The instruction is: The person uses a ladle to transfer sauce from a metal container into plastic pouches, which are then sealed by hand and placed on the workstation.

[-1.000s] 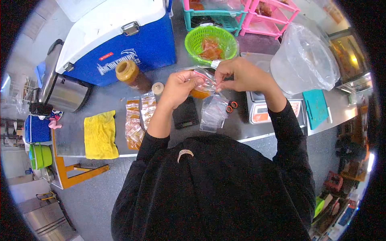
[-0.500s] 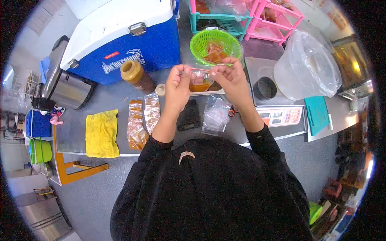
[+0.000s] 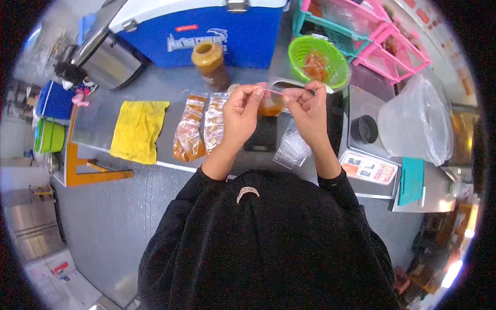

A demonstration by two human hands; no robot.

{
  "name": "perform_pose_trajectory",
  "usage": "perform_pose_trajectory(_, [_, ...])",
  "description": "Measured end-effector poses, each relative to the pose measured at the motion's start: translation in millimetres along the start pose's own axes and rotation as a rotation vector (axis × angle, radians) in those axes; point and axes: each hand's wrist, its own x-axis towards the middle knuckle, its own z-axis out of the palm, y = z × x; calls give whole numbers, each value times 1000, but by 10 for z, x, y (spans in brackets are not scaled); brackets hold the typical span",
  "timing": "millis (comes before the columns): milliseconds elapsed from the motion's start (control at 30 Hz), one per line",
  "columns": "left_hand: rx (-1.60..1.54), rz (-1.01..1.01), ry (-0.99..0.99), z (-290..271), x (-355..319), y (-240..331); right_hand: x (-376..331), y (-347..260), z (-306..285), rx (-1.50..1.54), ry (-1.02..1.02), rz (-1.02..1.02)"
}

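Between my two hands hangs a small clear zip bag [image 3: 269,107] with orange-brown sauce in its lower part. Its pink zip edge runs across the top. My left hand [image 3: 242,112] pinches one end of that edge between thumb and fingers. The other end is pinched by my right hand [image 3: 308,111]. Under the bag lies a flat black device [image 3: 261,138], partly covered. Clear empty zip bags [image 3: 293,147] lie below my right hand. Left of my left forearm, filled sauce packets [image 3: 189,132] lie in overlapping rows.
A yellow cloth [image 3: 138,132] lies at left. Behind are a brown jar [image 3: 209,70], a blue cooler [image 3: 232,44] and a green basket [image 3: 338,62] holding orange packets. At right stand a black cup [image 3: 364,129], a plastic-lined tub [image 3: 413,124] and a teal board [image 3: 412,181].
The view has shifted, so the table's things sit further right in the picture, many also higher. Both hands still pinch the bag's top edge.
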Motion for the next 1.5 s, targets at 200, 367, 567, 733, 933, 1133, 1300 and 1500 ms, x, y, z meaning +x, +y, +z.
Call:
perform_pose_trajectory(200, [-13, -119, -9, -388, -195, 54, -8, 231, 246, 1, -132, 7])
perform_pose_trajectory(367, [-31, -59, 13, -781, -359, 126, -159, 394, 589, 53, -315, 77])
perform_pose_trajectory(567, [218, -170, -39, -1212, -800, -117, -496, 908, 635, -65, -451, 261])
perform_pose_trajectory(733, [317, -273, -52, -1464, -1244, -531, -805, 1340, 577, -120, -591, 462])
perform_pose_trajectory(933, [337, -449, 43, -1754, -1296, -858, -832, 1799, 507, -205, -667, 644])
perform_pose_trajectory(1133, [861, -299, 70, -1702, -980, -838, -512, 1209, 706, -407, -534, 253])
perform_pose_trajectory(1300, [1041, -170, 42, -1736, -952, -887, -365, -367, 975, -8, -713, 245])
perform_pose_trajectory(1500, [1075, 65, 136, -1916, -802, -746, -336, -954, 1280, 660, -912, -827])
